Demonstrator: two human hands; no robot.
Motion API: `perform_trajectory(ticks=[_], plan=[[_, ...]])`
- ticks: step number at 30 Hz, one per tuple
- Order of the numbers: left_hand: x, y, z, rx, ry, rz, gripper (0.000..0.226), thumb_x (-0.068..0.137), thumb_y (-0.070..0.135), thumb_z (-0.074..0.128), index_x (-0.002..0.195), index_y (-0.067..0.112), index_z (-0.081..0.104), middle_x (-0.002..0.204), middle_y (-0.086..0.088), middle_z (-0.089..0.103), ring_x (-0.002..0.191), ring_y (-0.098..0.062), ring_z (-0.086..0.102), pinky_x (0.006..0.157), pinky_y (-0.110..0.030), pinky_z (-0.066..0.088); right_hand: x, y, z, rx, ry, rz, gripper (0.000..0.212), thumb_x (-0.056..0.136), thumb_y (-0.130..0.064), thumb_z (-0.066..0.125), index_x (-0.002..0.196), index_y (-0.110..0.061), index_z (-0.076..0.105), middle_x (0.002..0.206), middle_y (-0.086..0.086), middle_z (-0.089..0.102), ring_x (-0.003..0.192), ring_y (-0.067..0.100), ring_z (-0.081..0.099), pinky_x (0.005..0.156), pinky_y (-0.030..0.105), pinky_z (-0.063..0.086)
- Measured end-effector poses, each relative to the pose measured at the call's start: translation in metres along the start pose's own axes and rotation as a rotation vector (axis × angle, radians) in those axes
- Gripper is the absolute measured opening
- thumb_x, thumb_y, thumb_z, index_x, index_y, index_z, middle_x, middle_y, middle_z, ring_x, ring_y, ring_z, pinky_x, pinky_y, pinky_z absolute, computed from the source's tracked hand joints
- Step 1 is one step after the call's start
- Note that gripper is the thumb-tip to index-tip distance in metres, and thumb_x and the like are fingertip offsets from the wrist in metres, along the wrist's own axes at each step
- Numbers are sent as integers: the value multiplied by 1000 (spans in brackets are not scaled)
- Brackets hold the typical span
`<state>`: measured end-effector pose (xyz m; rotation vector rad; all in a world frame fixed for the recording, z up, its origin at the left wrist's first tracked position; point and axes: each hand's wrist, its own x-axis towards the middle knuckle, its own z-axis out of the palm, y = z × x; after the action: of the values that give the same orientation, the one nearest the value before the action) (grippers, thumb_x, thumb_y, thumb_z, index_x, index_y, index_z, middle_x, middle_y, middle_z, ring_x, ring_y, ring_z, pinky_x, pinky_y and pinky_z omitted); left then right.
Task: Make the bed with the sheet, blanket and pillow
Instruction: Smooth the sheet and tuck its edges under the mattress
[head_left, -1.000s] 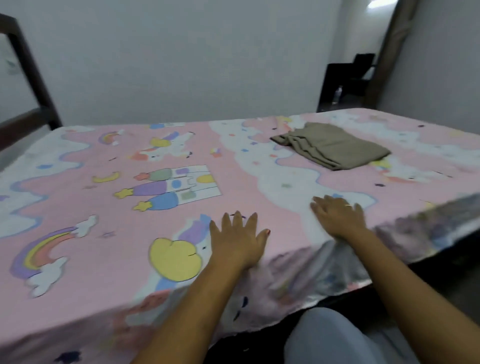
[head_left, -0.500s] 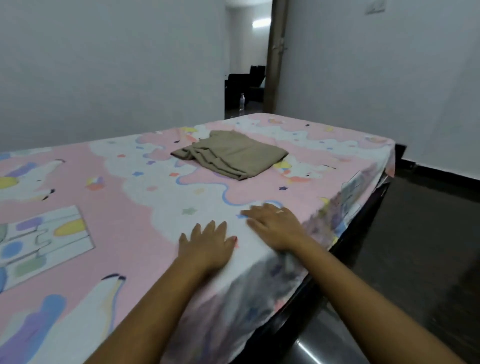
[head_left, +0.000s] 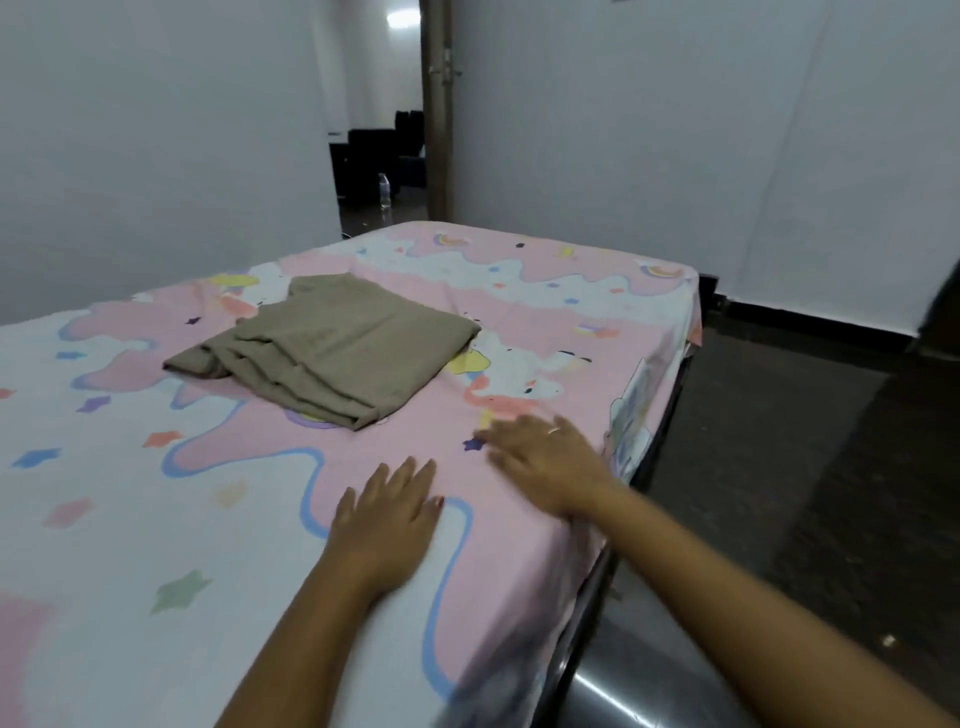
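sheet: pink and white cartoon-print sheet (head_left: 524, 306), spread flat across the whole mattress under the blanket. Its edge hangs over the side off to the blanket's right.

blanket: tan blanket (head_left: 332, 353), folded into a thick stack with the layered edges facing the camera. It's lying on top of the sheet and nobody's touching it.

left hand: left hand (head_left: 387, 514) is flat, palm down on the sheet on the camera side of the blanket and well clear of it. Fingers are straight and close together, pointing toward the blanket, holding nothing.

right hand: right hand (head_left: 545, 462) is palm down with fingers spread, just right of the blanket's near corner, close but not touching. It's pretty blurry, so I think it's pressed on the sheet but wouldn't swear to it. It's gripping nothing either way.

ring: a ring (head_left: 554, 430) on one finger of the right hand.

bed frame: dark frame (head_left: 657, 447) peeking out below the hanging sheet edge, right of the blanket.

floor: dark, shiny floor (head_left: 779, 467), further right of the blanket.

doorway: open doorway (head_left: 384, 104) behind the blanket, with dark furniture (head_left: 374, 156) and a clear bottle (head_left: 383, 191) beyond it.

walls: plain white walls (head_left: 156, 130) behind the blanket and to its right.
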<state>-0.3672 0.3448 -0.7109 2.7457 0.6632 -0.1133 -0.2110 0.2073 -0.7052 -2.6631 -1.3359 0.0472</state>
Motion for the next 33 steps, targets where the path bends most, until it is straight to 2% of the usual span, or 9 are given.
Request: perform_trajectory(ticks=[4,6,11,14,17,21,23,30,33], plan=[[-14,6,1,9,32,4,85,68,61,-20,149,41,-3,158,17,-7,146,-11,-7,117,-43,2,31,84,-44,-182,-151,339,51,100,-52,14,150,-42,9,160,-9,4,147,18,5,117,50,5],[-5,12,2,17,30,2,97,56,58,-24,148,41,-2,157,17,-6,146,-12,-5,116,-45,5,35,74,-54,-217,-105,293,52,101,-48,15,151,-34,11,160,-4,6,147,19,6,116,49,8],[23,36,-1,64,55,-2,60,89,44,23,138,21,48,140,3,50,128,-29,49,94,-60,42,-5,-12,-22,12,-180,-103,64,92,-63,4,150,-38,17,159,-9,14,147,14,7,118,45,0],[24,49,-9,-14,-23,16,57,94,44,23,146,23,32,151,-2,35,138,-29,34,104,-58,33,3,38,-26,19,-122,64,85,75,-75,-15,149,-43,13,158,-15,11,147,13,6,117,42,1],[29,55,-9,17,-79,30,59,97,50,12,152,29,1,160,7,-2,147,-19,2,115,-49,11,31,98,-48,-112,-182,381,64,91,-65,-1,150,-42,6,160,-13,3,148,19,3,116,48,3],[47,66,3,101,-47,-12,80,94,54,-2,117,24,68,122,2,65,106,-25,66,76,-55,53,49,85,-51,-149,-183,274,65,92,-62,-2,151,-36,5,161,-5,-2,148,19,-1,117,49,2],[61,73,12,39,5,-12,78,96,53,2,107,23,74,110,1,71,94,-26,70,67,-54,54,38,62,-31,-82,-170,49,81,77,-72,-16,149,-42,5,160,-7,-3,147,17,-5,116,48,-4],[114,130,20,85,81,-80,74,95,55,1,124,25,62,124,0,65,109,-28,64,78,-56,51,75,176,-39,-43,-90,131,95,65,-76,-31,147,-49,10,159,-17,7,148,17,2,116,51,1],[139,157,21,91,115,-112,83,90,59,-10,138,26,48,143,2,47,128,-31,48,97,-55,41,93,220,-64,-75,-211,428,59,94,-62,4,150,-43,0,160,-13,-4,147,25,-5,115,54,-1]])
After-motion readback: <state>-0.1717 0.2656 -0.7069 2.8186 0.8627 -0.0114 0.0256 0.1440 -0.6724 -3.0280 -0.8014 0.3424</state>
